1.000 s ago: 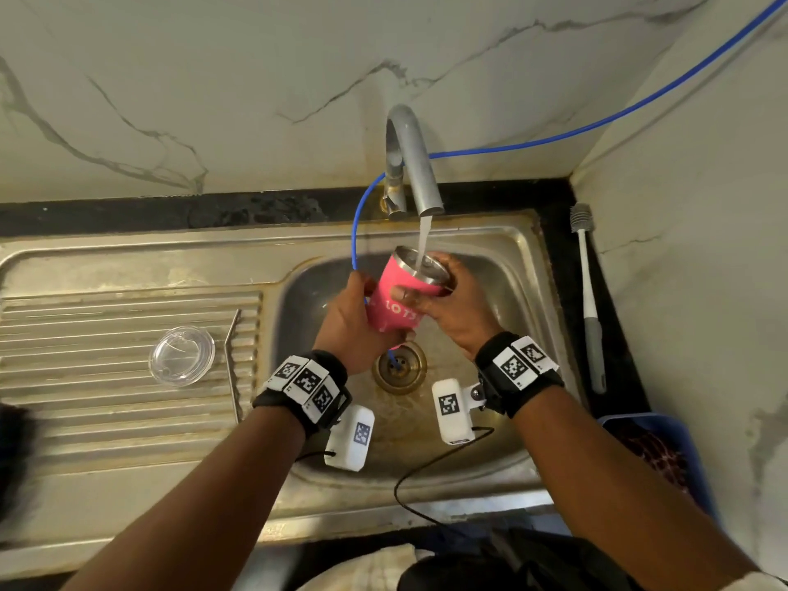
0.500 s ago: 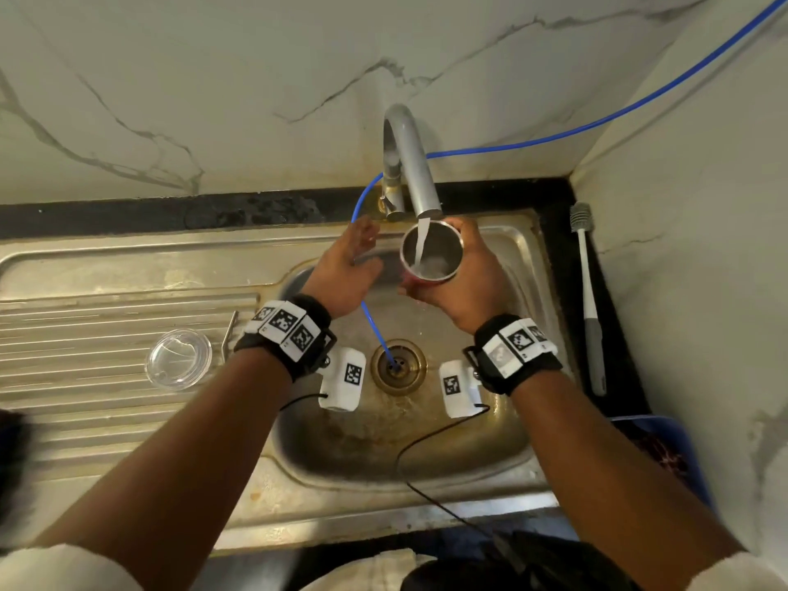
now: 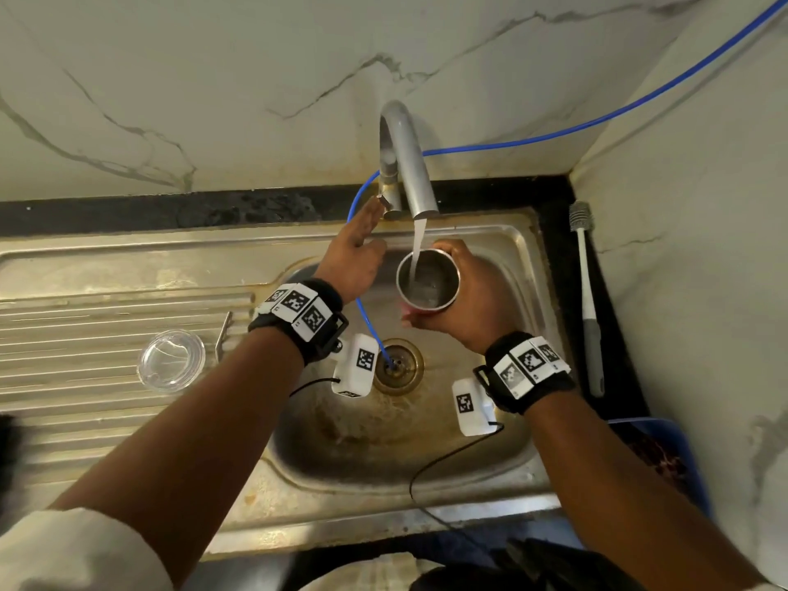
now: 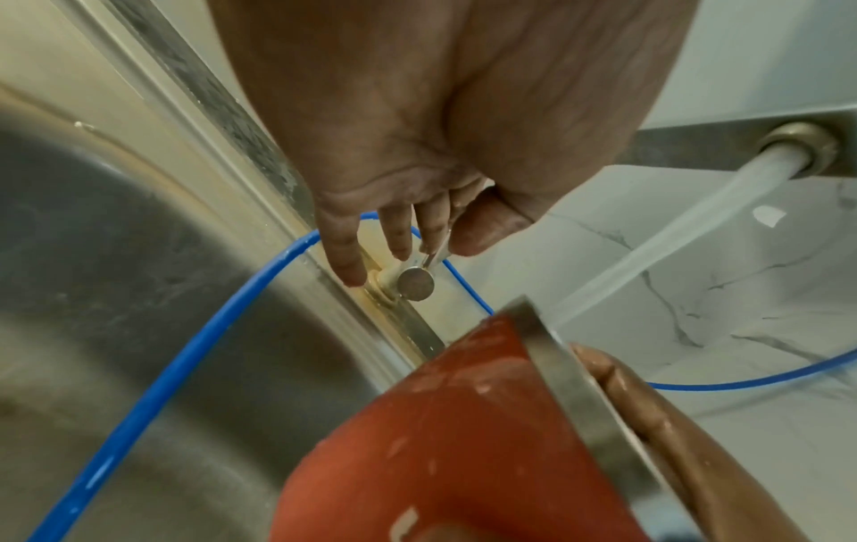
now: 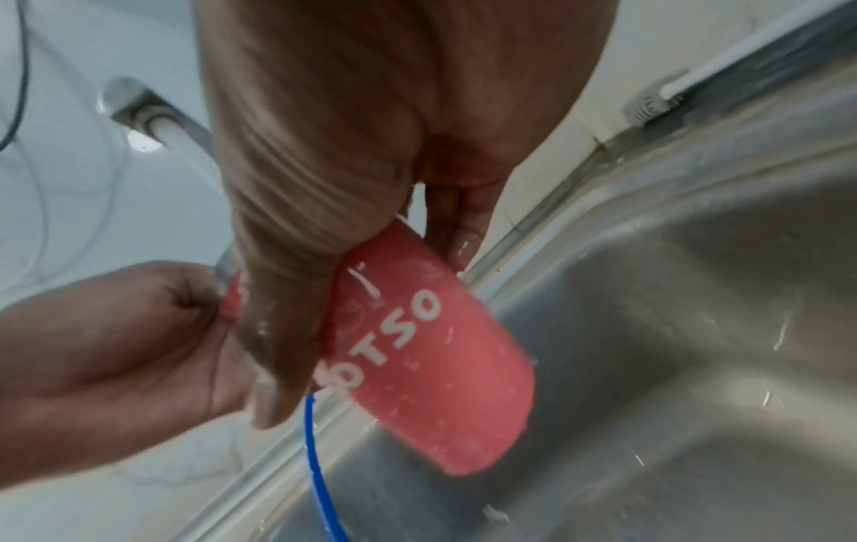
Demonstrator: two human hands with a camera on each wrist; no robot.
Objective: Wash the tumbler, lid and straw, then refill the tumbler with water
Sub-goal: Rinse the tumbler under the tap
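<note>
**Operator:** Marble-veined walls are closing in a corner around one steel sink, and I'm looking down into its basin. One tap is running water into one tumbler.

**Observer:** Where is the tumbler sitting?

**Operator:** It's hanging over the basin, directly under the spout. My right hand is wrapping its grip around the pink body, fingers and thumb curled on it. The long axis is running nearly vertical, mouth pointing up at the spout.

**Observer:** Any writing?

**Operator:** From the right wrist view I'm reading white letters "OTSO" along the side; an earlier letter is hiding under my thumb.

**Observer:** And the other grip?

**Operator:** My left hand is reaching to the tap's small lever; the left wrist view is showing thumb and a finger pinching it, the other fingers hanging straight.

**Observer:** The remaining pieces?

**Operator:** One clear lid is lying flat on the ribbed drainboard, and one metal straw is lying just beside it, its long axis pointing away from me. One blue hose is trailing along the wall and down into the drain. One bottle brush is lying on the dark tabletop at right, bristles toward the wall.
</note>
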